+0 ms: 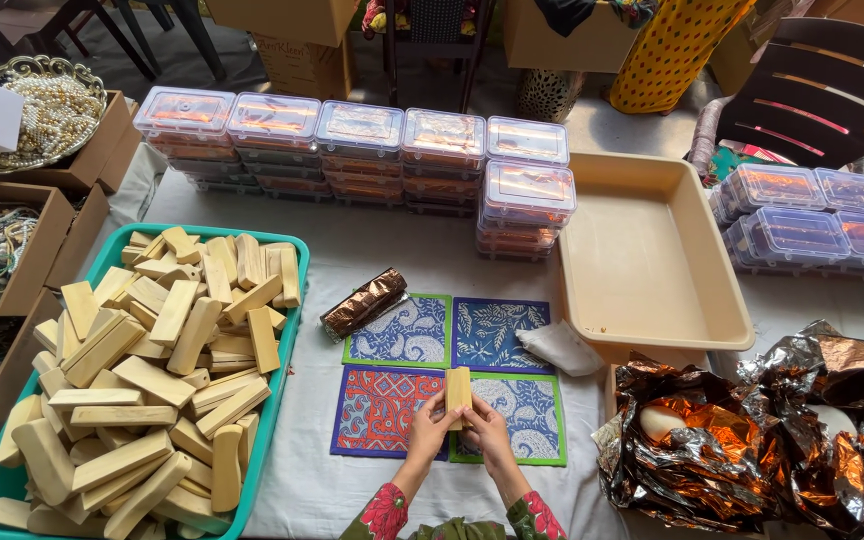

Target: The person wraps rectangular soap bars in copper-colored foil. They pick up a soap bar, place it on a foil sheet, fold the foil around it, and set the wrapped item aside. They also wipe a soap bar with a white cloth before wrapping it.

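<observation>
Two hands meeting on one pale wooden block [458,391], held upright at table centre, over the seam between the red patterned mat [380,409] and the green-edged mat [530,415]. Left hand [433,421] pinching the block's left side with fingers closed; right hand [486,423] closed on its right side, thumb apparently behind, though hard to tell at this size. Judged step: lining up or squaring what may be two blocks pressed together, before wrapping. Next move likely calling for a sheet of copper foil [742,440], heaped at 4 o'clock from the hands, and a steady grip so the block stays aligned while one hand lets go. Already foil-wrapped bar [364,302] lying at 11 o'clock, across the corner of another green-edged mat [402,333]. Teal tray [282,385] heaped with more wooden blocks [142,380] at 9 o'clock. Beige tray [592,260] at 1 o'clock, stacked clear lidded boxes [362,150] at 12 o'clock.
</observation>
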